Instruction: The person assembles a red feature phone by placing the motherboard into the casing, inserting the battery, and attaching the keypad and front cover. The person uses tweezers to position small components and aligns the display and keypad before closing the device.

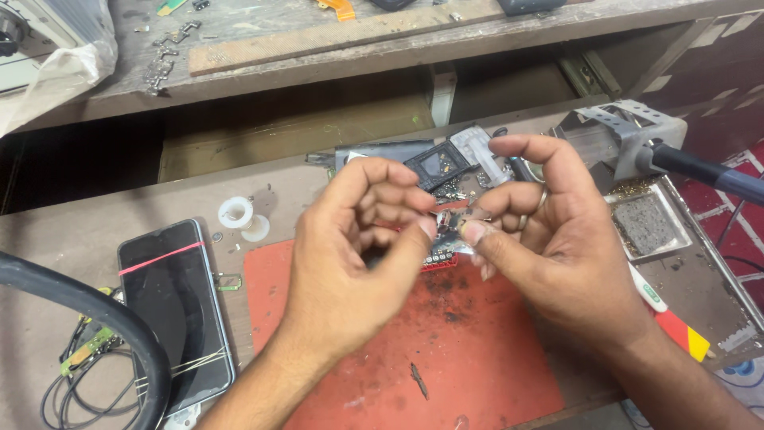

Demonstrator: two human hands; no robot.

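The small part pinched between the left hand and the right hand glints like bare metal. Under them lies a matt red rubbery mat, smudged with dark grime, on a scuffed, dull wooden workbench. The smartphone has glossy black glass, the soldering iron stand is dull grey perforated metal, and the shelf above is rough, worn wood.

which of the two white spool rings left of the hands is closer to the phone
The upper-left white spool, standing nearer the phone. The other ring lies lower right of it, toward the red mat.
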